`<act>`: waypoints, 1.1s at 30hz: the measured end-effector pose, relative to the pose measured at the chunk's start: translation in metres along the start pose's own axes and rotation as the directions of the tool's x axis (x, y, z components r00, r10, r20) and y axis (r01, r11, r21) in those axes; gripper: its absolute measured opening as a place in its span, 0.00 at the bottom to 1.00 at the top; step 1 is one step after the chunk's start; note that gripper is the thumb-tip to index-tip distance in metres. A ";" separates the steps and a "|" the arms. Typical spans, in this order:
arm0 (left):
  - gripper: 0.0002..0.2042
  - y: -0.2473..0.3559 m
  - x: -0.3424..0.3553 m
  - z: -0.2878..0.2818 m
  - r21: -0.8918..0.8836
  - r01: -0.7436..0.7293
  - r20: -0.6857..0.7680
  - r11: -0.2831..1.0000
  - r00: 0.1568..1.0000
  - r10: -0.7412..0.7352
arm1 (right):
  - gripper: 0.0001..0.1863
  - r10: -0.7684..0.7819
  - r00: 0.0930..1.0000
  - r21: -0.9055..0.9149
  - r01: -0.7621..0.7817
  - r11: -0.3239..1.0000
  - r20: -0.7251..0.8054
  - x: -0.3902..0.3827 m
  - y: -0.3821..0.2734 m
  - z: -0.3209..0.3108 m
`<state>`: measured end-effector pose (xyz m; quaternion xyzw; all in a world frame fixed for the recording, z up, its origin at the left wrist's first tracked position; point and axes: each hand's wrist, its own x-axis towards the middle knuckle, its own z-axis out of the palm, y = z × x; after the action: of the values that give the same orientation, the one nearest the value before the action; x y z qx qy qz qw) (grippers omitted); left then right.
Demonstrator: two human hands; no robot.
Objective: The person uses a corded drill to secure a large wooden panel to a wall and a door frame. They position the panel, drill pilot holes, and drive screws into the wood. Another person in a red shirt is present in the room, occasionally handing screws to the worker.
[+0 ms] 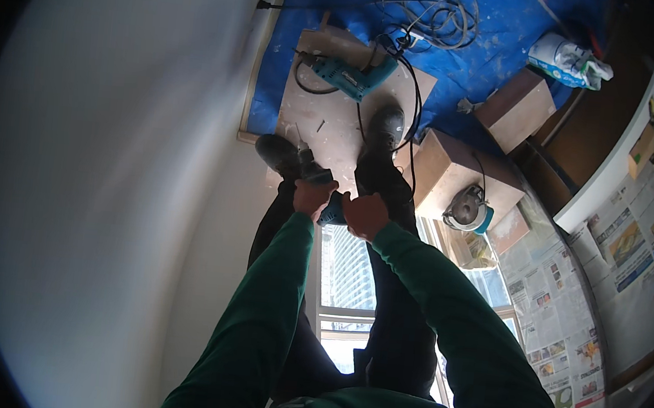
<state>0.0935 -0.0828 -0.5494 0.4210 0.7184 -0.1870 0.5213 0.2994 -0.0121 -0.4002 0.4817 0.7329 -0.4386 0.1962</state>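
Left hand (pixel 314 197) and right hand (pixel 366 216) grip the drill (pixel 315 175) (firmness unclear). A slip could swing its bit (pixel 300 140) into the adjacent left shoe (pixel 276 154).

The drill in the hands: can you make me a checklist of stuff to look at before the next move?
1. Hands on the drill: ok. The left hand holds it; the right hand is at its back end, exact grip hidden.
2. Bit clear of the left shoe: cannot tell. They look close, but the gap is unclear.
3. Feet clear of cords: not ok. A black cord runs close beside the right shoe.
4. Other drill put down: ok. It lies on the board.
5. Drill in the hands switched off: cannot tell.
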 end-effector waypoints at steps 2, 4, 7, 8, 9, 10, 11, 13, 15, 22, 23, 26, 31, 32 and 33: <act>0.44 0.025 -0.026 -0.014 0.024 0.026 0.098 0.999 0.995 -0.029 | 0.25 0.009 0.999 0.063 -0.012 0.998 0.042 -0.028 -0.010 -0.004; 0.48 0.025 -0.040 -0.033 0.071 0.074 0.165 0.995 0.983 -0.085 | 0.25 -0.001 0.999 0.178 -0.008 0.984 0.046 -0.046 -0.028 -0.017; 0.51 0.112 -0.091 -0.083 0.092 0.124 0.270 0.988 0.952 -0.145 | 0.23 0.118 0.988 0.282 -0.142 0.949 0.099 -0.081 -0.042 -0.041; 0.52 0.104 -0.098 -0.093 0.103 0.077 0.297 0.992 0.949 -0.105 | 0.23 0.123 0.987 0.316 -0.149 0.937 0.101 -0.088 -0.056 -0.052; 0.52 0.089 -0.101 -0.098 0.110 0.030 0.325 0.993 0.944 -0.065 | 0.23 0.125 0.987 0.350 -0.154 0.924 0.104 -0.096 -0.070 -0.062; 0.53 0.089 -0.109 -0.106 0.115 -0.028 0.362 0.993 0.932 -0.016 | 0.24 0.135 0.986 0.377 -0.162 0.912 0.097 -0.104 -0.083 -0.068; 0.54 0.090 -0.117 -0.112 0.133 -0.055 0.390 0.990 0.921 -0.001 | 0.25 0.152 0.983 0.405 -0.182 0.896 0.104 -0.114 -0.093 -0.076; 0.55 0.110 -0.134 -0.133 0.164 -0.119 0.447 0.979 0.894 0.033 | 0.26 0.193 0.974 0.459 -0.227 0.859 0.121 -0.133 -0.116 -0.100; 0.55 0.117 -0.152 -0.147 0.185 -0.166 0.505 0.969 0.862 0.051 | 0.28 0.208 0.969 0.446 -0.247 0.861 0.134 -0.153 -0.138 -0.125; 0.54 0.224 -0.315 -0.238 0.158 -0.337 0.220 0.928 0.928 0.299 | 0.35 0.281 0.958 0.329 -0.248 0.911 -0.055 -0.265 -0.185 -0.215; 0.53 0.229 -0.344 -0.249 0.119 -0.365 0.154 0.923 0.926 0.346 | 0.35 0.246 0.956 0.333 -0.183 0.925 -0.158 -0.282 -0.186 -0.222; 0.59 0.231 -0.396 -0.303 -0.150 -0.400 -0.007 0.904 0.915 0.403 | 0.33 0.120 0.960 0.363 -0.020 0.932 -0.254 -0.334 -0.184 -0.258; 0.23 0.250 -0.527 -0.394 -0.861 0.192 0.446 0.471 0.731 0.516 | 0.61 -0.005 0.957 0.382 0.120 0.916 -0.289 -0.403 -0.218 -0.332; 0.23 0.245 -0.549 -0.401 -0.905 0.251 0.411 0.344 0.725 0.552 | 0.59 -0.002 0.948 0.302 0.104 0.948 -0.319 -0.399 -0.227 -0.332; 0.23 0.257 -0.574 -0.415 -0.914 0.236 0.393 0.330 0.718 0.574 | 0.58 0.052 0.925 0.253 0.049 0.966 -0.377 -0.403 -0.235 -0.333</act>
<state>0.1120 0.1231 0.1746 0.0291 0.3981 0.1801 0.8990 0.3227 0.0144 0.1721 0.5796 0.6933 -0.4281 -0.0136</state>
